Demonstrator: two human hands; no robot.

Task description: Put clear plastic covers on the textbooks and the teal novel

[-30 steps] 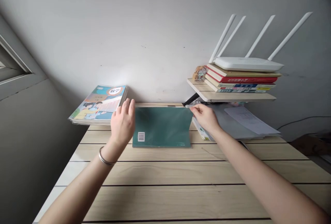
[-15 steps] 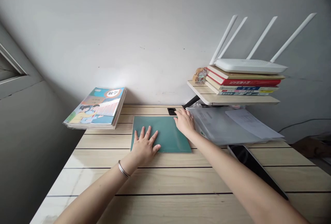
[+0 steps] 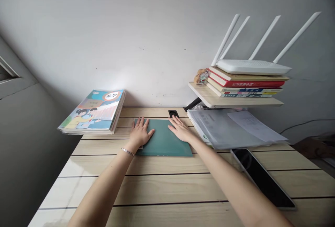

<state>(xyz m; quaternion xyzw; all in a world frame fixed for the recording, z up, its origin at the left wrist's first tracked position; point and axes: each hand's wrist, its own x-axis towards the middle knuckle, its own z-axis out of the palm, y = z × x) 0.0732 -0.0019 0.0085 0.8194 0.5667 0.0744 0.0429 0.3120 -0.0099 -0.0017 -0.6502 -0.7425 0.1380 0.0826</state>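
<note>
A flat teal sheet or thin book cover (image 3: 163,141) lies on the wooden desk in the middle of the head view. My left hand (image 3: 140,133), with a silver bangle at the wrist, rests spread over its upper left part. A small pale edge shows beneath that hand at the left side. On the upper right of the teal piece lies my right hand (image 3: 180,129), fingers stretched out toward a black desk socket or grommet (image 3: 173,113). Neither hand grips anything.
To the left sits a stack of textbooks (image 3: 91,111). Plastic folders with papers (image 3: 222,125) and a black-screened tablet (image 3: 261,178) lie on the right. Above them, a small raised shelf (image 3: 235,102) carries several books (image 3: 248,83) and a white router (image 3: 253,67).
My left hand has moved up and left on the teal piece. My right hand has shifted slightly left and down onto its upper right part. The view has tilted a little.
</note>
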